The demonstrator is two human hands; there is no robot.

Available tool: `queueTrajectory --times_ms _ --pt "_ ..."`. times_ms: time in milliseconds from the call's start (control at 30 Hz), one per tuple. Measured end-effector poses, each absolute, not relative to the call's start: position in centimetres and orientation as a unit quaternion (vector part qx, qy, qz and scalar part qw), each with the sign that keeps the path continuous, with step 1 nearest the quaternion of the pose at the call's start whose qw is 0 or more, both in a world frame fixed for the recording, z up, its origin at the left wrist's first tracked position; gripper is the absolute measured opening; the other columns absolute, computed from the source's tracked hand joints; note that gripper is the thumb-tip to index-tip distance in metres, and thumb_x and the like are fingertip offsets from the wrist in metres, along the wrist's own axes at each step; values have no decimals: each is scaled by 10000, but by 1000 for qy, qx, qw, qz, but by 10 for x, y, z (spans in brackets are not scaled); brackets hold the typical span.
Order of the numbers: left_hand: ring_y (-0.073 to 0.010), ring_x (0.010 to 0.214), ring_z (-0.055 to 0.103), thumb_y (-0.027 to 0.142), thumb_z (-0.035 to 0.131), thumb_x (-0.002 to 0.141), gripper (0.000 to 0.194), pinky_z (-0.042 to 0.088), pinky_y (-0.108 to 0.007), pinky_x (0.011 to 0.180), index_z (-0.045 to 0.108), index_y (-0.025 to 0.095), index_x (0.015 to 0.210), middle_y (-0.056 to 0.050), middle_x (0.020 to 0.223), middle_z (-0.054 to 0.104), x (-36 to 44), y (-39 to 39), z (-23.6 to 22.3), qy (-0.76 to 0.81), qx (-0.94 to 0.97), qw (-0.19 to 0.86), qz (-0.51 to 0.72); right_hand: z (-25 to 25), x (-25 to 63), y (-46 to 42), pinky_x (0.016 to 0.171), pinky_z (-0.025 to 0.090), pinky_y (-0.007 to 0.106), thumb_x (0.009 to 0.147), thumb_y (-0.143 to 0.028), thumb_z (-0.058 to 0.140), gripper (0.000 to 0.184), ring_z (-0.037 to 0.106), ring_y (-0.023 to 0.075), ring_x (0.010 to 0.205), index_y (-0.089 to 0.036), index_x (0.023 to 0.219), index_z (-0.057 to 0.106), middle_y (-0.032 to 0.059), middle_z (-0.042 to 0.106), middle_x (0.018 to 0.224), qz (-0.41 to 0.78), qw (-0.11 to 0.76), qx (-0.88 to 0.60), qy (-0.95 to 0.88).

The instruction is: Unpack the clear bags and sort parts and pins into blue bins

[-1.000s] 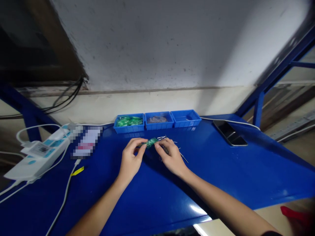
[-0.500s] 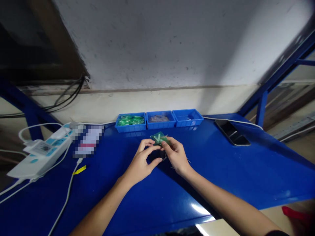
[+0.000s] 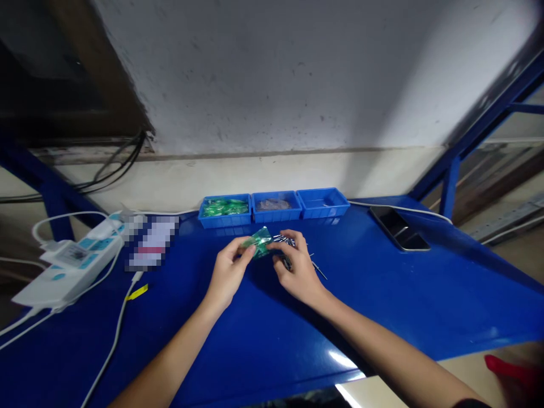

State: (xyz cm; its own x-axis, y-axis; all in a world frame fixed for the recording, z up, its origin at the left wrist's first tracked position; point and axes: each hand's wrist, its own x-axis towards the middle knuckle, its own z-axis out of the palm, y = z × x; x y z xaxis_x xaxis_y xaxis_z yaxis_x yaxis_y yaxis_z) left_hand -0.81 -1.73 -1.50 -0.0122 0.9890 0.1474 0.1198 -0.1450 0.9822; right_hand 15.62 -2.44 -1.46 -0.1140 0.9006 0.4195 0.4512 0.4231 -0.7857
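Note:
My left hand (image 3: 229, 266) pinches a small green see-through plastic bag (image 3: 260, 241) between thumb and fingers. Light strips show through the bag, but its contents are not clear. My right hand (image 3: 297, 263) is just right of the bag, fingers curved and apart over a loose pile of thin metal pins or screws (image 3: 289, 242). One right fingertip is close to the bag's edge; whether it touches is not clear. The hand partly hides the pile, and a few pieces stick out on its right side.
Behind the hands stand a blue bin of green bags (image 3: 225, 221), a blue bin of clear bags (image 3: 277, 215) and a third blue bin (image 3: 323, 211). A dark phone (image 3: 399, 229) lies right. Left are a power strip (image 3: 63, 277), a blurred-out phone-like object (image 3: 153, 241) and a cable (image 3: 111, 345).
The green bag has shifted left and is now in my left hand. My right hand has let go of it and spread its fingers over the metal pieces, which show more now.

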Motion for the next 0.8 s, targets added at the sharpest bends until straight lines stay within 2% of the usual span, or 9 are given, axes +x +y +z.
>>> queueTrajectory --times_ms 67,167,233,333,467,533,600,700,800 --pt "-177 883 587 284 588 832 164 457 -282 745 667 198 948 -46 942 637 -9 -19 -15 487 640 315 504 -12 157 -21 877 426 395 793 -304 557 177 531 230 983 -194 853 682 86 544 1006 342 445 -492 -665" --pt "-177 912 562 181 561 844 160 443 -326 834 690 225 928 -42 933 612 -7 -22 -16 440 745 168 472 -9 159 -15 706 437 311 836 -513 469 410 548 168 733 -159 735 648 41 580 765 497 446 -497 -555" --pt "-177 921 545 133 542 846 210 442 -339 845 688 242 950 -43 945 597 -6 -24 -16 418 782 119 447 -11 159 -12 642 410 274 806 -537 509 417 523 140 657 -151 694 624 18 576 692 529 465 -494 -509" --pt "-199 1014 509 136 549 839 244 444 -358 871 665 264 1010 -52 1040 561 -5 -26 -18 410 813 118 397 -16 158 -11 573 393 249 769 -477 584 330 499 115 576 -151 724 610 -5 575 648 543 474 -472 -508" --pt "-242 1137 454 264 636 788 308 403 -409 954 619 278 1096 -64 1169 507 -6 -25 -16 435 799 192 369 -19 158 -13 610 433 260 807 -377 562 237 566 138 642 -157 879 613 25 635 753 457 512 -470 -556" --pt "-237 1109 483 342 604 808 283 429 -379 908 624 264 1080 -69 1159 520 -6 -24 -14 459 753 265 390 -18 158 -15 653 452 274 826 -319 547 205 599 157 704 -163 941 613 43 660 813 381 527 -479 -590" --pt "-217 1025 533 433 529 846 295 455 -323 811 645 227 1023 -79 1110 560 -6 -22 -11 492 672 367 414 -15 160 -17 675 464 287 840 -271 527 174 617 167 731 -177 955 616 49 676 847 315 533 -483 -619" --pt "-177 818 583 583 423 848 503 446 -267 658 662 151 943 -101 951 627 -5 -19 -8 510 503 549 431 -12 161 -19 747 474 316 845 -197 504 142 628 180 810 -202 918 626 52 684 889 235 534 -444 -679" --pt "-135 672 576 584 511 800 494 425 -238 593 656 119 883 -79 807 639 -5 -16 -9 468 388 651 455 -12 160 -21 874 442 358 829 -112 473 204 586 193 972 -213 909 631 67 660 985 180 510 -378 -751"
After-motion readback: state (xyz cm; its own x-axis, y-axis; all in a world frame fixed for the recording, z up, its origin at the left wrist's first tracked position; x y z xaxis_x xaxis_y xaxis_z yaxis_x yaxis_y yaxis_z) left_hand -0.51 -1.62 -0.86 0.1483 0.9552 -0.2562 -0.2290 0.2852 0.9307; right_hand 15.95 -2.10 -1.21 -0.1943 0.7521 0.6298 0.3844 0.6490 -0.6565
